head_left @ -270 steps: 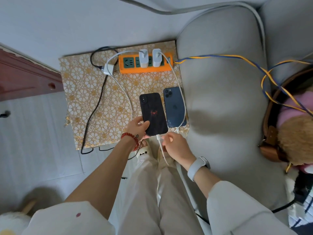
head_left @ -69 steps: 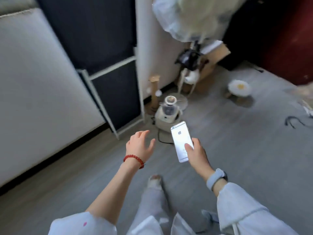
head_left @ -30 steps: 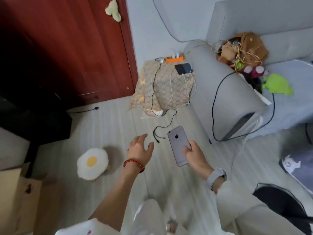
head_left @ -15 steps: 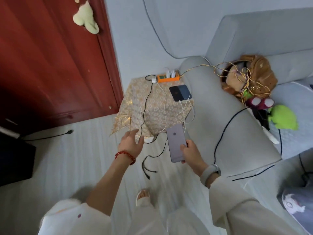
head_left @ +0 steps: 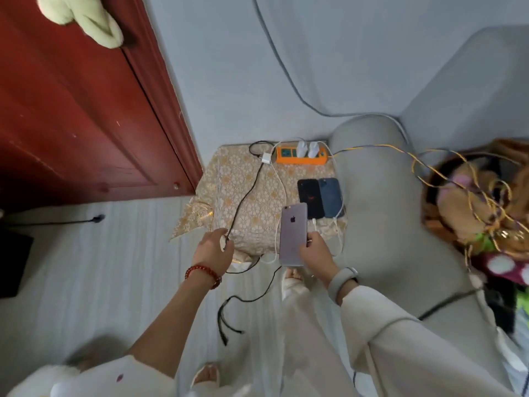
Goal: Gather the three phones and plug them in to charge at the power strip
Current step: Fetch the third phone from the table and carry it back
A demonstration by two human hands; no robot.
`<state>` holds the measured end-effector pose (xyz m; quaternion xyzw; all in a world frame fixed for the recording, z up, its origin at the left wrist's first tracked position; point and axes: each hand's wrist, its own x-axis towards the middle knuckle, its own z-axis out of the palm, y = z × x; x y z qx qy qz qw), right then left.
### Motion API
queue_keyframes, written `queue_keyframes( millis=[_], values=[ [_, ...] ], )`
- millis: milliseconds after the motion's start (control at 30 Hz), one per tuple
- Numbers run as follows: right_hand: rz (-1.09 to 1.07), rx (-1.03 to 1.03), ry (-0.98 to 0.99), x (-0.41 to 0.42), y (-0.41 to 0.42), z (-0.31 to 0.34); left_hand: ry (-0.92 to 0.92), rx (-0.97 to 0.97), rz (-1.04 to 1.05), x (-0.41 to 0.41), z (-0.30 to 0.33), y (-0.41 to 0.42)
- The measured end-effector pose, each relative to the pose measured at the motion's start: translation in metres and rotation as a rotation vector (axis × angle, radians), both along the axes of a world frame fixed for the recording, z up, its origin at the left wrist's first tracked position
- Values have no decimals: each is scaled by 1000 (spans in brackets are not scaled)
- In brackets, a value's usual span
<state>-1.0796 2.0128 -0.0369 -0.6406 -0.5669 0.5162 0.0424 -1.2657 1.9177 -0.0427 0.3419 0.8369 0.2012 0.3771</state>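
Observation:
My right hand (head_left: 315, 252) holds a grey phone (head_left: 292, 233), back side up, over the front edge of a gold-patterned cloth stand (head_left: 243, 190). On the stand lie a black phone (head_left: 309, 198) and a blue phone (head_left: 330, 197) side by side, each with a white cable at its near end. An orange power strip (head_left: 301, 156) at the back of the stand carries two white chargers. A third white charger (head_left: 266, 158) with a black cable (head_left: 243, 199) lies left of the strip. My left hand (head_left: 213, 247) is open, fingers at the black cable near the stand's front edge.
A grey sofa arm (head_left: 383, 213) stands right of the stand, with a bag and plush toys (head_left: 481, 207) on the seat. A red door (head_left: 71, 110) is at the left. The black cable's split ends (head_left: 229, 319) trail on the pale floor by my feet.
I have walked up to the stand, which is now much closer. The grey phone has come over its front edge, and my left hand has reached the black cable.

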Motion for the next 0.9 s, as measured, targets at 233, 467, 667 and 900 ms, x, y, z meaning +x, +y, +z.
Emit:
queue_keyframes(
  millis=[233,467,667,900],
  values=[
    [120,-200,-21,-1,117,-62,-108,-203,183,26,-66,109],
    [149,-362,27,-42,161,-143,-22,-257,229,13,-138,162],
    [209,-317,-4,-74,162,-195,110,-246,223,-12,-188,174],
    [472,-60,-298,-74,166,-202,276,-222,94,-17,-211,201]
  ],
)
